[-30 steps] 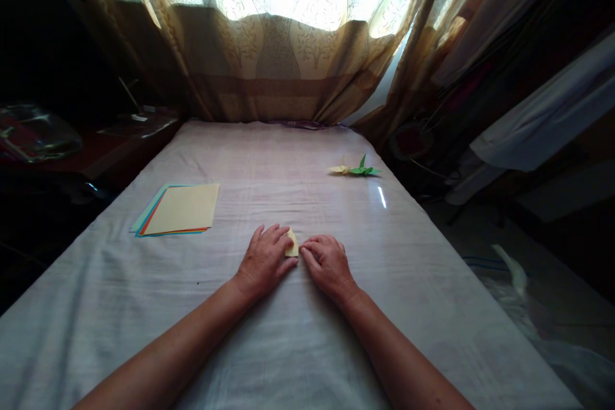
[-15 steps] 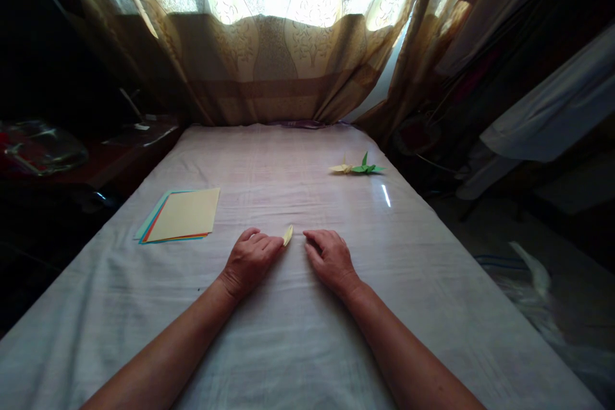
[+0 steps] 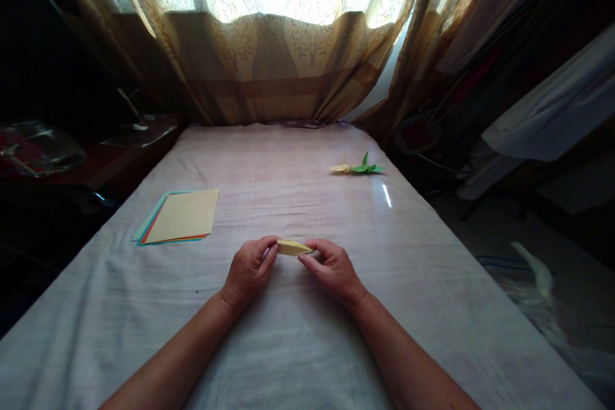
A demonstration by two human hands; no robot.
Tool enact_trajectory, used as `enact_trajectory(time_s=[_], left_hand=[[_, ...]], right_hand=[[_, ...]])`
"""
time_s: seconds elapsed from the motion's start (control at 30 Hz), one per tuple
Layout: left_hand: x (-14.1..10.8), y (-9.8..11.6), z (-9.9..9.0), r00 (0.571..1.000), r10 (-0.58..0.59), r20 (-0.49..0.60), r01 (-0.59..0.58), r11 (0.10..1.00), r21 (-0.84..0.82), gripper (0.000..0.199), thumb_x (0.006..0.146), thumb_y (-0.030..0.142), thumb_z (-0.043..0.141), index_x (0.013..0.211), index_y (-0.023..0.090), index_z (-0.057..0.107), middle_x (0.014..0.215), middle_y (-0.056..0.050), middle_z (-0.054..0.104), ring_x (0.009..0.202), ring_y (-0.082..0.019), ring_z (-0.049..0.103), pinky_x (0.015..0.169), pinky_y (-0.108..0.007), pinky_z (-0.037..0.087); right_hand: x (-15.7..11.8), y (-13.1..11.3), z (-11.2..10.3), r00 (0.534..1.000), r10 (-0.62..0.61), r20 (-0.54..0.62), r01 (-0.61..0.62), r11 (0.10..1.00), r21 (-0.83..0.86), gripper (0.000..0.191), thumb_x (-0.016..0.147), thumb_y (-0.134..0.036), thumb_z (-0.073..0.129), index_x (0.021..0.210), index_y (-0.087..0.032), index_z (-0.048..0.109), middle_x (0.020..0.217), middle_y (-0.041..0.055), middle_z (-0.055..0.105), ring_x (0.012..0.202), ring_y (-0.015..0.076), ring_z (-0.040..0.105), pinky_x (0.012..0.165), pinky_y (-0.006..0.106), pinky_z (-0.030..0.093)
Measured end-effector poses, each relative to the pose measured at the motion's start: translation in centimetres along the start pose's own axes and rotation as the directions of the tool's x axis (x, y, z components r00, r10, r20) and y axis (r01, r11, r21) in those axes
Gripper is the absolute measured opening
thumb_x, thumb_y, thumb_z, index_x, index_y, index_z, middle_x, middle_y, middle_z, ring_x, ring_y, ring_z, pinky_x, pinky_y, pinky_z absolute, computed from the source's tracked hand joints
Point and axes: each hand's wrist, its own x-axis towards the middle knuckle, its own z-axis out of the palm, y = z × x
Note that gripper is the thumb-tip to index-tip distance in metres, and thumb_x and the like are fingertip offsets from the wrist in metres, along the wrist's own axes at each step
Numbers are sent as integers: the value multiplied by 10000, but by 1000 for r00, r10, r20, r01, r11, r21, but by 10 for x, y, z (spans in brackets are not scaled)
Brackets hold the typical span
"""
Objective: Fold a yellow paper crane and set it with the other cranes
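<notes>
A small folded piece of pale yellow paper (image 3: 292, 247) spans the gap between my two hands, lying roughly crosswise. My left hand (image 3: 250, 266) pinches its left end between thumb and fingers. At its right end, the thumb and fingers of my right hand (image 3: 333, 267) are closed on the tip. Both hands are low over the cloth-covered surface (image 3: 288, 346), near its middle.
Square coloured sheets (image 3: 185, 214) lie stacked at the left, cream on top. Toward the far right sit a cream folded paper bird (image 3: 344, 168) and a green one (image 3: 368, 168). A patterned curtain (image 3: 269, 64) hangs behind the far edge.
The folded yellow paper has turned from nearly upright to crosswise. My right hand, apart from it before, has taken hold of its right end.
</notes>
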Motion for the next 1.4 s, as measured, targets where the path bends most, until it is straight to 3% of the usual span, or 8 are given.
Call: enact_trajectory(time_s=[0.17, 0.33, 0.43, 0.53, 0.63, 0.8, 1.07, 1.4], left_hand=[[1, 4, -3, 1000, -25, -5, 24, 999, -24, 245, 917, 382, 535, 954, 211, 706, 854, -49, 753, 766, -191, 681, 742, -315, 525], [0, 8, -1, 970, -220, 104, 242, 917, -318, 251, 893, 402, 572, 858, 207, 727, 806, -20, 753, 746, -173, 688, 694, -265, 536], [0, 9, 0, 958, -250, 141, 287, 843, -454, 261, 885, 411, 593, 849, 184, 717, 790, -23, 745, 721, -165, 687, 675, -252, 543], [1, 11, -1, 985, -156, 72, 171, 887, -428, 217, 894, 378, 601, 903, 192, 711, 870, -42, 740, 824, -178, 683, 768, -289, 545], [4, 16, -4, 1000, -23, -4, 21, 967, -254, 192, 893, 326, 618, 1033, 216, 689, 961, -52, 711, 929, -189, 646, 855, -329, 517], [5, 22, -6, 998, 51, 26, -48, 993, -103, 216, 941, 304, 547, 1093, 227, 680, 862, -40, 677, 820, -167, 620, 763, -296, 505], [-3, 11, -4, 972, 131, 195, -151, 984, 92, 180, 937, 324, 558, 953, 257, 725, 918, -33, 709, 846, -183, 622, 773, -327, 462], [-3, 17, -6, 929, 261, 263, -325, 916, 235, 192, 941, 366, 552, 903, 225, 676, 895, -21, 705, 830, -193, 609, 794, -351, 406]], right_hand=[[0, -5, 1, 999, 30, 20, -31, 999, 33, 106, 785, -282, 646, 840, -223, 716, 816, 17, 734, 747, 182, 663, 717, 299, 514], [-1, -6, 2, 989, 133, 58, -142, 972, 188, 171, 787, -350, 649, 856, -207, 712, 784, 14, 724, 693, 167, 642, 652, 269, 515], [-2, -6, 4, 981, 176, 83, -193, 940, 280, 222, 791, -375, 644, 916, -202, 705, 772, 12, 723, 658, 161, 634, 609, 262, 513], [-2, -9, 2, 992, 125, -10, -119, 965, 233, 161, 813, -340, 633, 880, -212, 702, 785, 25, 727, 705, 177, 652, 665, 287, 521], [0, -16, -6, 992, -84, -93, 85, 996, 4, 110, 858, -279, 601, 838, -227, 695, 805, 38, 723, 780, 191, 654, 755, 324, 497], [3, -23, -15, 949, -316, 17, 296, 867, -401, 159, 911, -232, 542, 932, -244, 700, 929, 58, 726, 904, 211, 616, 837, 358, 435], [-7, -20, -8, 905, -285, 316, 400, 822, -406, 129, 861, -179, 596, 950, -232, 672, 1025, 55, 714, 1010, 233, 588, 899, 378, 426], [-9, -19, -16, 899, -197, 390, 319, 906, -279, 386, 738, -359, 762, 1085, -232, 652, 1146, 77, 687, 1088, 261, 577, 982, 425, 384]])
